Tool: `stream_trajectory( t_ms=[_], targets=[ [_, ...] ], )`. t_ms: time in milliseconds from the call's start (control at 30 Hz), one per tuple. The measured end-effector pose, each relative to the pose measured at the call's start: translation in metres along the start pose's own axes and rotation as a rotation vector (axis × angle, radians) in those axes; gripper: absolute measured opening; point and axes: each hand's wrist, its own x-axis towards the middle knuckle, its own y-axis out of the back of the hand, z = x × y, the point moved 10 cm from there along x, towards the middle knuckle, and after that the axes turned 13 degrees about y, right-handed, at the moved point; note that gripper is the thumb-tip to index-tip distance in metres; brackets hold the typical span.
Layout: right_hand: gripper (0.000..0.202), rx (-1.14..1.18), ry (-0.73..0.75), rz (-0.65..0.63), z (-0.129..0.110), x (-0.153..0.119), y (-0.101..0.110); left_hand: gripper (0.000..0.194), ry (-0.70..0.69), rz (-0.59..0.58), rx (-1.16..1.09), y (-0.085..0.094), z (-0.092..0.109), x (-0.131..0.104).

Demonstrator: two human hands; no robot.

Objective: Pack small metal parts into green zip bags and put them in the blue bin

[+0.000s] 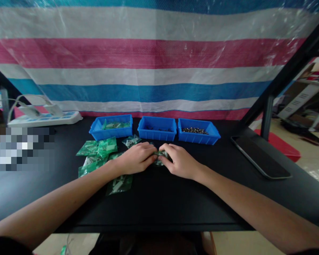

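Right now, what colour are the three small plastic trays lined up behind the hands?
Blue, all three plastic trays; seen clearly in the head view.

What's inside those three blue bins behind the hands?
The left bin holds green bags, the right bin small dark metal pieces. The middle bin shows only a few dark bits; its front wall hides the rest.

Phone (260,156) — power strip (45,118) — striped tarp (149,53)

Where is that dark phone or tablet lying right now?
The dark tablet lies flat on the black table at the person's right, beyond the right hand and right of the third blue bin.
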Motion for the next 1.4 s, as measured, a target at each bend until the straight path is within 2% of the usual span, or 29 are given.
stream_trajectory(
  t_ms=[167,433,633,800,1067,1167,1400],
  targets=[
    [0.002,-0.034,0.027,-0.018,-0.002,0.001,-0.002,0.018,-0.003,0.006,0.023,-0.001,-0.001,0.0],
    [0.002,-0.033,0.02,-0.019,-0.003,0.002,-0.002,0.022,-0.015,0.017,0.061,-0.004,-0.002,-0.001],
    [0.012,-0.014,-0.153,0.04,0.013,-0.003,-0.001,0.02,0.024,0.013,0.05,-0.004,-0.006,0.001],
    [0.01,0.085,-0.204,0.069,0.02,-0.004,-0.001,0.02,0.029,0.015,0.044,-0.002,-0.005,0.002],
    [0.012,0.378,-0.266,0.092,0.031,-0.005,-0.006,0.016,0.024,-0.003,0.015,-0.001,-0.005,0.001],
    [0.011,0.467,-0.307,0.158,0.034,-0.005,-0.006,0.016,0.027,-0.017,0.02,-0.002,-0.005,0.001],
    [0.01,0.43,-0.435,0.388,0.039,-0.016,0.003,0.024,0.079,-0.01,-0.106,0.001,-0.013,0.001]
  ],
)
